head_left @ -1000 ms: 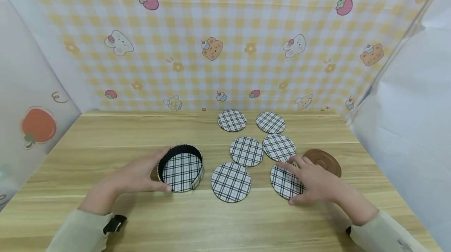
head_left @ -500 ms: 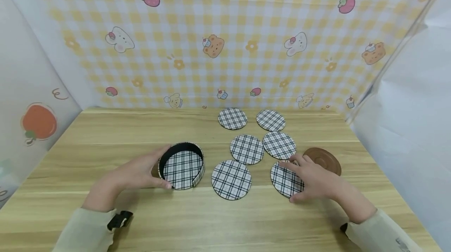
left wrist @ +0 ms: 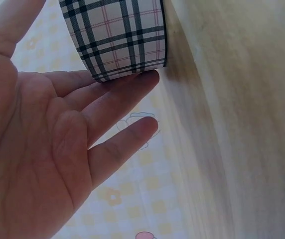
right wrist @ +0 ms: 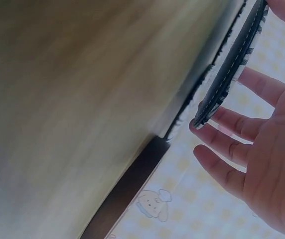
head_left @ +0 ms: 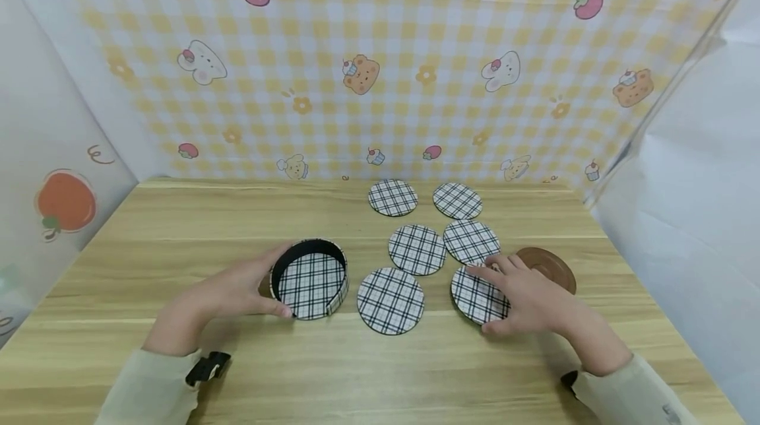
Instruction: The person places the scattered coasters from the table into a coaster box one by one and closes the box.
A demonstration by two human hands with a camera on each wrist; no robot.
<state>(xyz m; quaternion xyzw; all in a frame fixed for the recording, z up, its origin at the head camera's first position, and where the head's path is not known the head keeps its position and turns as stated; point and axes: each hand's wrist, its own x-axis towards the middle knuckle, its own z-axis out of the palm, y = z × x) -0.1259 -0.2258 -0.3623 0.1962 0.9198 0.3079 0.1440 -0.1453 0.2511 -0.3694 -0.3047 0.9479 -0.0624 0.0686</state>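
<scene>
Left: left hand [head_left: 228, 293] cupped against the outer wall of the tin [head_left: 309, 278], fingers nearly straight and only touching its side, nothing clasped; in the left wrist view, fingertips [left wrist: 145, 79] pressed to the plaid wall [left wrist: 117, 37], palm open. Tin upright on the table [head_left: 178, 240], a plaid disc lying in its bottom, in the same place as a second ago

Centre: five plaid coasters flat on the wood, unmoved; nearest one [head_left: 390, 301] just beside the tin, two [head_left: 417, 250] [head_left: 472, 241] behind it, two more [head_left: 392, 197] [head_left: 457, 200] near the back wall

Right: right hand [head_left: 528, 299] laid over the sixth coaster [head_left: 475, 296], thumb at its near edge, fingers across its far edge. Compared with a second ago, this coaster shifted slightly leftward and raised on the hand's side; in the right wrist view, rim [right wrist: 232, 64] clear of the table edge and tilted, fingers [right wrist: 227, 132] curled beneath it. Grasp therefore judged as just made, with the coaster pinched and partly lifted, one edge possibly in contact with the wood, though not certain. Brown lid [head_left: 549, 268] flat just behind the hand, partly hidden by it

Meaning of the change: coaster leaving the table while the tin is steadied by the other hand; five coasters remaining outside the tin, so the work judged to be at an early stage
</scene>
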